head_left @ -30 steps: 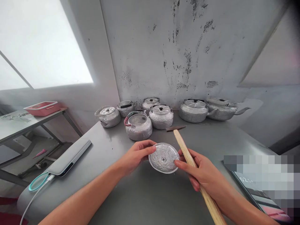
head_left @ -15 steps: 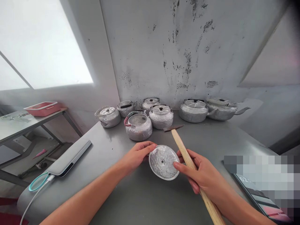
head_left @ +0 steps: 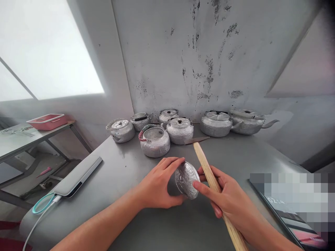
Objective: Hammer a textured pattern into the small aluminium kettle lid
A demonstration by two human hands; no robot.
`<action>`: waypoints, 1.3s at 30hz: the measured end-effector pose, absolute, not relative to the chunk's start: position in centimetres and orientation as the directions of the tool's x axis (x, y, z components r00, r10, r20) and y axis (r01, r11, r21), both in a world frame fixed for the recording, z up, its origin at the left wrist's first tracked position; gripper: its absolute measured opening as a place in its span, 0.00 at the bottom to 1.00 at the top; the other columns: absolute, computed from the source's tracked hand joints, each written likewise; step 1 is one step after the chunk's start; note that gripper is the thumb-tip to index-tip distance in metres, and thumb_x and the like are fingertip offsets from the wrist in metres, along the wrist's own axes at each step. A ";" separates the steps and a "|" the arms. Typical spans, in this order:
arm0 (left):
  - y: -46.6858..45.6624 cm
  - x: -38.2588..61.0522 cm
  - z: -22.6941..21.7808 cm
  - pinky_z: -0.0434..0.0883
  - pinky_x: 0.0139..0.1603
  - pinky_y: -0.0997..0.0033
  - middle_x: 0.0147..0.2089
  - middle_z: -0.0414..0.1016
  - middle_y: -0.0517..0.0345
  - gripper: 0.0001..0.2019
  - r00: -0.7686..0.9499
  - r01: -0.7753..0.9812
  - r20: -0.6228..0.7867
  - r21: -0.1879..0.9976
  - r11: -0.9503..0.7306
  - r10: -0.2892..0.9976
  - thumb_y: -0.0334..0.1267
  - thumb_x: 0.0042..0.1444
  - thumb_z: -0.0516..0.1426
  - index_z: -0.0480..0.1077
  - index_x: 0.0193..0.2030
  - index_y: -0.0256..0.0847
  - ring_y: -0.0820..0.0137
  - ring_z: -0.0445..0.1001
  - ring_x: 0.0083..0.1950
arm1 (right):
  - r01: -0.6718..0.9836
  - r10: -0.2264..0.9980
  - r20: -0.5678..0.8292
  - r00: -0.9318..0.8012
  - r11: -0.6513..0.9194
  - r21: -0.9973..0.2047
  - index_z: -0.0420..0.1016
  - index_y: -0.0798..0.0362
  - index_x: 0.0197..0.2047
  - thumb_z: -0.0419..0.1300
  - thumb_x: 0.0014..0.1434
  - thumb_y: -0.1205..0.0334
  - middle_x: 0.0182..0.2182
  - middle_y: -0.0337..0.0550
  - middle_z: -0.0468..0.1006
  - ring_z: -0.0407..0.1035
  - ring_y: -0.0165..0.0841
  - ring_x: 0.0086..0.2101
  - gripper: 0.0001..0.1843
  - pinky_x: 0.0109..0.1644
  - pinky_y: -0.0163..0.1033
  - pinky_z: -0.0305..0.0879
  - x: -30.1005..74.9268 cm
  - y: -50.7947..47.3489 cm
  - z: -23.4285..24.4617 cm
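Observation:
My left hand (head_left: pixel 158 183) grips a hammered silver kettle lid (head_left: pixel 186 178) by its left edge, thumb under it and fingers over the top, and the lid stands tilted nearly on edge above the grey metal table (head_left: pixel 136 223). My right hand (head_left: pixel 222 198) is closed round the wooden handle of a hammer (head_left: pixel 206 167), and its forefinger tip touches the lid's right rim. The hammer's dark head points away from me, close to the kettles. A lidless kettle (head_left: pixel 155 141) with a red-wrapped handle stands just beyond my left hand.
Several silver kettles (head_left: pixel 180 129) line the back of the table against the stained wall. A flat grey device (head_left: pixel 77 175) with a teal cable lies at the left edge. At the right edge lies a phone (head_left: pixel 290 216), partly blurred. A pink tray (head_left: pixel 47 120) sits on a side table at left.
My left hand has turned the lid from lying nearly flat, face up, to nearly on edge, and has shifted right along it. The hammer has moved only slightly.

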State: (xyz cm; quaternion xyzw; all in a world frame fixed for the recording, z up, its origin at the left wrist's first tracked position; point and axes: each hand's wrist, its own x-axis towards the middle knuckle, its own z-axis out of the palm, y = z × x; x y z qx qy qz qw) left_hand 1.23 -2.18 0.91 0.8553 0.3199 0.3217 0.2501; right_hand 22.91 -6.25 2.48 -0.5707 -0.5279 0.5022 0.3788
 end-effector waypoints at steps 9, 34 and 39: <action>-2.0 1.2 1.3 0.62 0.66 0.59 0.67 0.62 0.50 0.45 0.571 0.218 0.251 0.871 -0.439 0.782 0.37 0.42 0.70 0.59 0.69 0.48 0.55 0.62 0.65 | 0.239 0.984 -0.170 -0.053 -0.152 -0.959 0.71 0.48 0.45 0.67 0.49 0.39 0.33 0.37 0.79 0.57 0.21 0.13 0.28 0.17 0.35 0.57 22.0 -6.9 2.8; 0.5 0.6 0.0 0.68 0.51 0.67 0.49 0.78 0.53 0.23 0.320 -0.014 -0.034 0.999 0.041 0.947 0.36 0.51 0.65 0.72 0.55 0.40 0.64 0.74 0.49 | -0.038 0.935 -0.230 -0.270 -0.249 -0.968 0.60 0.48 0.29 0.52 0.65 0.43 0.12 0.25 0.56 0.48 0.23 0.11 0.19 0.13 0.28 0.50 23.3 -7.8 2.8; 0.8 0.6 -0.1 0.67 0.47 0.68 0.43 0.76 0.56 0.20 0.253 0.101 -0.005 0.995 -0.021 0.967 0.34 0.50 0.63 0.70 0.51 0.39 0.66 0.73 0.45 | 0.089 0.893 -0.322 -0.315 -0.310 -0.947 0.56 0.50 0.22 0.52 0.64 0.39 0.14 0.27 0.57 0.53 0.20 0.11 0.28 0.18 0.29 0.54 23.1 -7.4 3.1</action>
